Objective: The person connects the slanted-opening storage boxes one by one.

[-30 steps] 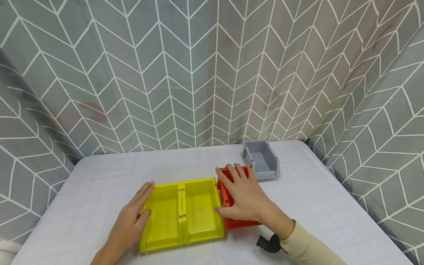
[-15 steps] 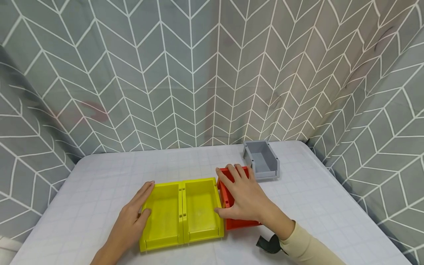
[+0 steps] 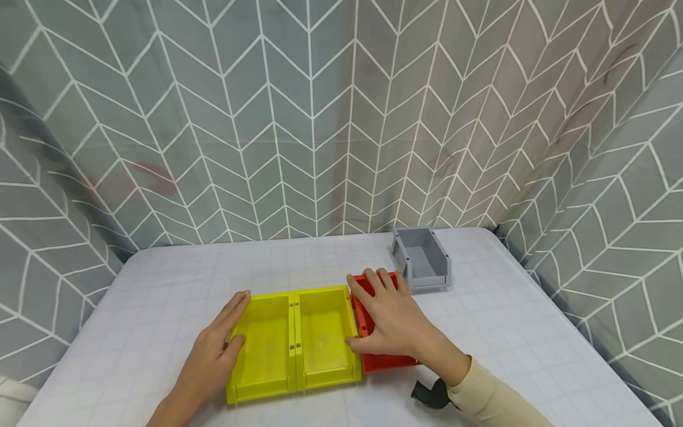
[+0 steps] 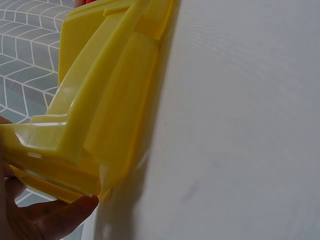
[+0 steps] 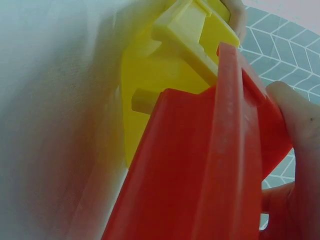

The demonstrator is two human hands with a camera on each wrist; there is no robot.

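Two yellow storage bins stand side by side on the table, a left yellow bin (image 3: pixel 261 344) and a right yellow bin (image 3: pixel 324 338). My left hand (image 3: pixel 208 350) grips the outer wall of the left one, thumb over the rim and fingers along the outside. My right hand (image 3: pixel 392 320) spans a red storage bin (image 3: pixel 386 362) and holds it against the right yellow bin, the thumb reaching to the yellow rim. In the right wrist view the red bin (image 5: pixel 200 165) meets the yellow side wall (image 5: pixel 155 70). Much of the red bin's inside is hidden under the hand.
A grey storage bin (image 3: pixel 424 261) stands behind the red one, near the table's back edge. A black strap-like piece (image 3: pixel 431 394) shows by the right wrist. The white-covered table (image 3: pixel 533 332) is enclosed by grey patterned curtains (image 3: pixel 320 118).
My right hand and the red bin have shifted slightly toward me and to the left along the yellow wall. The left hand keeps its grip, and the yellow bins have hardly moved.
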